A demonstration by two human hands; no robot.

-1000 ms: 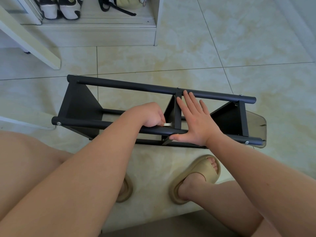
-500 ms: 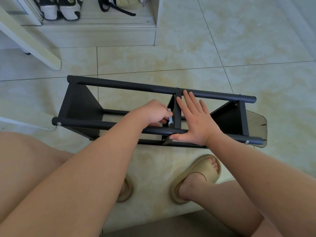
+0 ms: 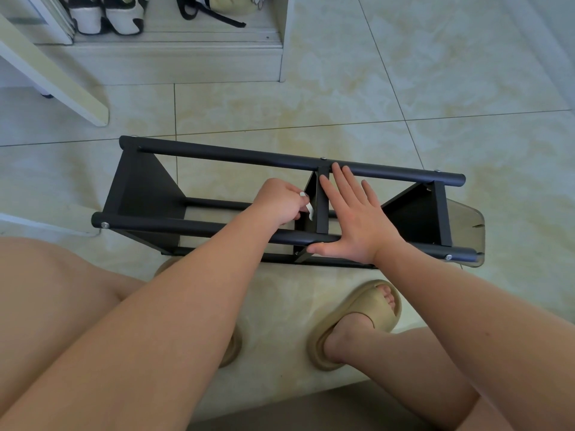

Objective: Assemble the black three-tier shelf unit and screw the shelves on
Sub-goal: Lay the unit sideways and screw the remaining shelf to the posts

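The black shelf unit point(image 3: 217, 158) lies on its side on the tiled floor, its round poles running left to right. Three black shelf panels stand between the poles: left point(image 3: 140, 194), middle point(image 3: 322, 209) and right point(image 3: 413, 213). My left hand point(image 3: 277, 203) reaches in between the poles and pinches a small white wrench point(image 3: 309, 209) just left of the middle shelf. My right hand point(image 3: 351, 219) lies flat with straight fingers over the middle shelf's right side and the near pole. Silver screw heads show on the pole ends.
My feet in beige slippers point(image 3: 357, 321) stand close in front of the unit. A smoky plastic piece point(image 3: 466, 225) sits at the unit's right end. A white slanted leg point(image 3: 53, 76) and a low cabinet with shoes point(image 3: 105, 17) are at the back left.
My left hand has lifted and turned upward beside the middle shelf, swinging the white wrench from flat near the pole to upright. My right hand has stayed put.
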